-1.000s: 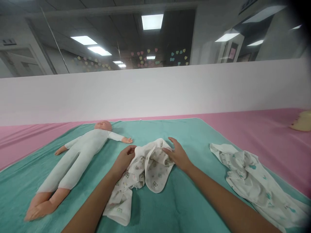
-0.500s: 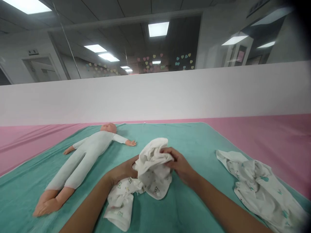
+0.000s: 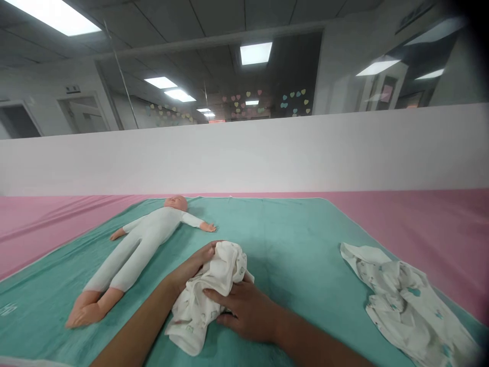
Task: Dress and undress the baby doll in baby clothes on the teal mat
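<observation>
Printed white cloth [image 3: 226,262]: one, right of the doll [image 3: 155,227], now bunched tighter, so likely easier to handle. Your left hand [image 3: 195,262]: gripping its doll-facing side. Your right hand [image 3: 254,312]: shifted lower, gripping the opposite side.

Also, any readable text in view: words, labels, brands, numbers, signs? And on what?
Nothing is legible.
Small sign above left door: too small.
Pale mark, left on green sheet: too blurred.
Red strip just above white wall: too small.
Pink panel, upper right: too small.
Dark panel, top right: too blurred.
</observation>
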Motion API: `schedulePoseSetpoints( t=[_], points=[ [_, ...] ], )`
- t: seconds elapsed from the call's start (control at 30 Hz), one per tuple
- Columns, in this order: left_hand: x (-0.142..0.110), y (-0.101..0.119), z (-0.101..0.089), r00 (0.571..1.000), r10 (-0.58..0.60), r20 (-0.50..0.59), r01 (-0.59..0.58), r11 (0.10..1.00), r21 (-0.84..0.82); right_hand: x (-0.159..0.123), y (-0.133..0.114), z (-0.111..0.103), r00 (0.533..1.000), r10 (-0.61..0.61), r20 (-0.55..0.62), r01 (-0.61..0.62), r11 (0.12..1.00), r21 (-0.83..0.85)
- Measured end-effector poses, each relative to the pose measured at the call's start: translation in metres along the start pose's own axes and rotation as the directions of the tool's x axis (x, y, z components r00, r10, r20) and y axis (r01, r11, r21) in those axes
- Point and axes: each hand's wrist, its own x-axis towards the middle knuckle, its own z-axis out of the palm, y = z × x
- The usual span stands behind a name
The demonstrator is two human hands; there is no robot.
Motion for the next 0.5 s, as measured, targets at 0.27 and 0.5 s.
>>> schedulePoseSetpoints(
  t=[0.27,0.5],
  points=[
    [-0.041,-0.021,0.030,0.990,0.126,-0.062,-0.085,0.890,0.448,-0.002,0.019,0.007,0.998,0.025,-0.064,-0.024,1.000,0.018],
    [-0.034,-0.043,0.048,0.856,0.368,-0.364,-0.075,0.784,0.616,-0.004,0.024,-0.017,0.991,0.082,0.105,-0.133,0.517,0.845]
  ],
)
